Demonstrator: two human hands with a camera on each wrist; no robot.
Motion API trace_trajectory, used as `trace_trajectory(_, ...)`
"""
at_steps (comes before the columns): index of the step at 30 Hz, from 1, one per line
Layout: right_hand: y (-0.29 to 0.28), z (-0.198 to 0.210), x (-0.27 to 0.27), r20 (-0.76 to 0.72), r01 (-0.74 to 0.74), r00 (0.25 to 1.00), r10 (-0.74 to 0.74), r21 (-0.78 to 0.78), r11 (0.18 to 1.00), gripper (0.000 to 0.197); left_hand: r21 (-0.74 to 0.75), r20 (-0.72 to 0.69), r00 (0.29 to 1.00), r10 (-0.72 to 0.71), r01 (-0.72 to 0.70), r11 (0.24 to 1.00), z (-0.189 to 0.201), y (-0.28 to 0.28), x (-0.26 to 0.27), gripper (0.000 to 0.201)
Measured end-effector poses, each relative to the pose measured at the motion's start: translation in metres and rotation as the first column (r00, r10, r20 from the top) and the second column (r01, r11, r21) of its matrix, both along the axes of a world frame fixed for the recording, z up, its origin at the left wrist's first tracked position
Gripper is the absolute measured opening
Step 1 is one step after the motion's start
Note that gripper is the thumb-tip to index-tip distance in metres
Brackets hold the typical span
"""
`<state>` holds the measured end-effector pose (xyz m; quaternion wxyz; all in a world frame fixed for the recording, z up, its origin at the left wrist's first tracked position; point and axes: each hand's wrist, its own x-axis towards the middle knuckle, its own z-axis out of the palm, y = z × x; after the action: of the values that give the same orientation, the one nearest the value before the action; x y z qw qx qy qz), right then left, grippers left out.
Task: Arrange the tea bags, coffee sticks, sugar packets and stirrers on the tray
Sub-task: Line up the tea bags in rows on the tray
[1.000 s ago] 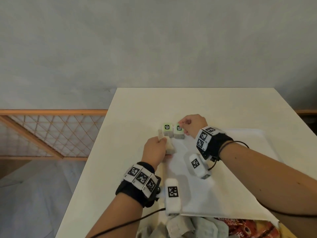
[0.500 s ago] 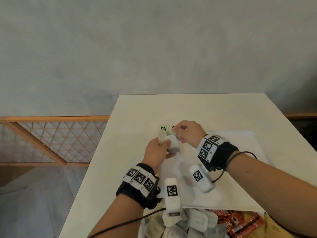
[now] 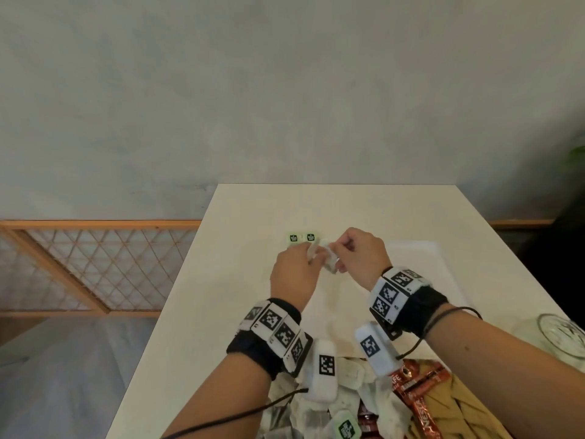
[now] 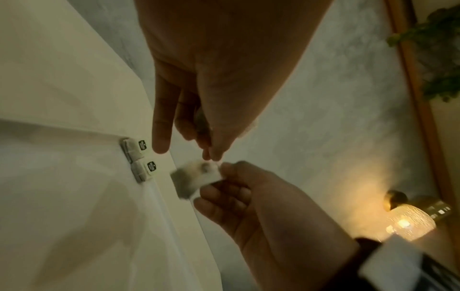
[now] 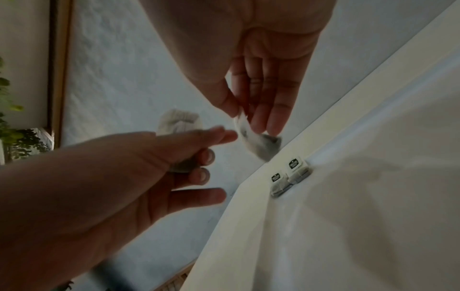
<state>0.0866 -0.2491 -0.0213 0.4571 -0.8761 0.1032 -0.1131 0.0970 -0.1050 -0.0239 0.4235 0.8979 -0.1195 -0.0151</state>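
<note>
The tea bag (image 3: pixel 327 259) looks light, limp and easily torn, so I would hold it by its paper edge, not the filled middle. It hangs in the air between both hands, above the tray's (image 3: pixel 443 270) far left corner, just beside two tea bags (image 3: pixel 302 238) already lying there side by side. The right hand (image 3: pixel 359 256) pinches its edge with thumb and fingers, while the left hand (image 3: pixel 294 274) curls round more bags (image 5: pixel 180 122), fingertips touching the pinched one.
</note>
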Motion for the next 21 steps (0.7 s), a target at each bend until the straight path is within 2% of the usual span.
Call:
trace_trajectory(2, 0.006, 0.003, -0.004, -0.009, -0.001, 1.0, 0.001, 0.017, 1.0, 0.012, 0.057, 0.006, 1.0, -0.019, 0.018, 0.998, 0.003, -0.006, -0.006, 0.018)
trace_trajectory(5, 0.011, 0.005, -0.005, -0.017, -0.012, 1.0, 0.013, 0.048, 0.999, 0.012, 0.082, 0.0, 1.0, 0.016, -0.016, 0.996, 0.003, -0.008, -0.009, 0.031)
trace_trajectory(8, 0.012, 0.006, -0.006, -0.015, -0.033, 0.999, 0.035, 0.111, 0.993, 0.015, 0.02, -0.049, 0.997, 0.064, -0.063, 0.998, 0.004, -0.004, -0.008, 0.038)
trace_trajectory(11, 0.006, 0.001, -0.004, -0.001, 0.001, 1.0, -0.001, 0.134, 0.991, 0.008, -0.106, -0.161, 0.986, 0.053, -0.071, 0.992, 0.002, 0.0, -0.005, 0.029)
trace_trajectory(13, -0.001, -0.006, 0.001, 0.001, 0.011, 1.0, -0.011, 0.104, 0.994, 0.004, -0.208, -0.229, 0.971, 0.072, -0.121, 0.971, -0.002, 0.002, -0.003, 0.039)
trace_trajectory(17, -0.004, -0.021, 0.008, -0.098, -0.139, 0.984, 0.151, 0.113, 0.984, 0.009, -0.292, -0.302, 0.952, 0.039, -0.132, 0.947, -0.012, 0.002, 0.004, 0.021)
trace_trajectory(21, -0.005, -0.039, 0.021, -0.167, -0.182, 0.968, 0.185, 0.034, 0.983, 0.012, -0.362, -0.412, 0.911, 0.008, -0.172, 0.916, -0.025, 0.007, 0.014, 0.011)
